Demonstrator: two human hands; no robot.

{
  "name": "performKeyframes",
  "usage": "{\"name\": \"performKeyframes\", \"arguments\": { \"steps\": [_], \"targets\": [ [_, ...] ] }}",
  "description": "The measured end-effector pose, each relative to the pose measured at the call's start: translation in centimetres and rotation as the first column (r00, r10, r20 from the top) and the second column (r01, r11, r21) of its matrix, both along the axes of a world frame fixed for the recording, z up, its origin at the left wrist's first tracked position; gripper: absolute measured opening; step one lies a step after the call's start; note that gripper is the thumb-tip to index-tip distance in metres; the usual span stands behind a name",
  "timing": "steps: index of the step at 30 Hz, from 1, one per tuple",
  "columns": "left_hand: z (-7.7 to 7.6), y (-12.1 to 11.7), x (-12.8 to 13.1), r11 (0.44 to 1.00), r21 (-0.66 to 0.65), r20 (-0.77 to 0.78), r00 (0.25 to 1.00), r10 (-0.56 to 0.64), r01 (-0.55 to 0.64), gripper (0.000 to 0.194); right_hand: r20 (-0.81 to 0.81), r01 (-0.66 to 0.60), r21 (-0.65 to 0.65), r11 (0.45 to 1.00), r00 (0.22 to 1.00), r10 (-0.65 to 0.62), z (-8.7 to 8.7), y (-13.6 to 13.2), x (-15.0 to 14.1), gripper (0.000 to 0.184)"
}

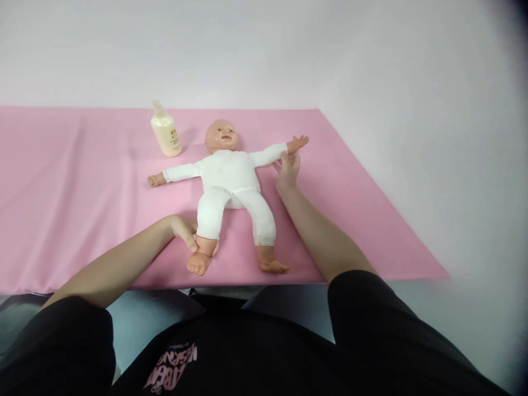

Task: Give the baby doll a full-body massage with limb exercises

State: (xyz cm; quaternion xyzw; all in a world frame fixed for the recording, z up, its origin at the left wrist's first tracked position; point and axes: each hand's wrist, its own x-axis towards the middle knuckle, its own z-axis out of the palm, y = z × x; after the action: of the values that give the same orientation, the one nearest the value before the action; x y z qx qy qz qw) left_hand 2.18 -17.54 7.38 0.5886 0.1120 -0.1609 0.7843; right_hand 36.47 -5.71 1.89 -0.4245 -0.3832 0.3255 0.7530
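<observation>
A baby doll (231, 170) with a white cloth body lies on its back, head toward the far side and arms spread wide. My left hand (185, 230) is wrapped round its lower leg on the left, just above the foot; some of my fingers are hidden beneath that leg. At the other side, my right hand (288, 169) has its fingers closed on the doll's outstretched arm near the wrist. The doll's other arm and other leg rest on the pink cloth, untouched.
A pump bottle (166, 132) of pale yellow liquid stands beyond the doll, left of its head. Pink cloth (346, 220) covers the table, with folds at the left. A white wall (264, 55) rises behind the far edge. My legs are under the near edge.
</observation>
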Motion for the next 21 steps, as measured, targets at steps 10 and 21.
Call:
{"name": "performKeyframes", "arguments": {
  "steps": [10,21],
  "targets": [
    [-0.8,0.0,-0.4,1.000,0.023,0.041,0.999,0.005,-0.006,0.044,-0.094,-0.034,-0.072,0.997,0.995,0.027,-0.6,0.5,0.4,0.052],
    [-2.4,1.3,0.2,0.729,-0.299,0.235,0.693,0.682,-0.616,0.065,0.437,-0.134,0.128,0.983,0.897,0.066,1.5,-3.6,-4.7,0.056]
  ]
}}
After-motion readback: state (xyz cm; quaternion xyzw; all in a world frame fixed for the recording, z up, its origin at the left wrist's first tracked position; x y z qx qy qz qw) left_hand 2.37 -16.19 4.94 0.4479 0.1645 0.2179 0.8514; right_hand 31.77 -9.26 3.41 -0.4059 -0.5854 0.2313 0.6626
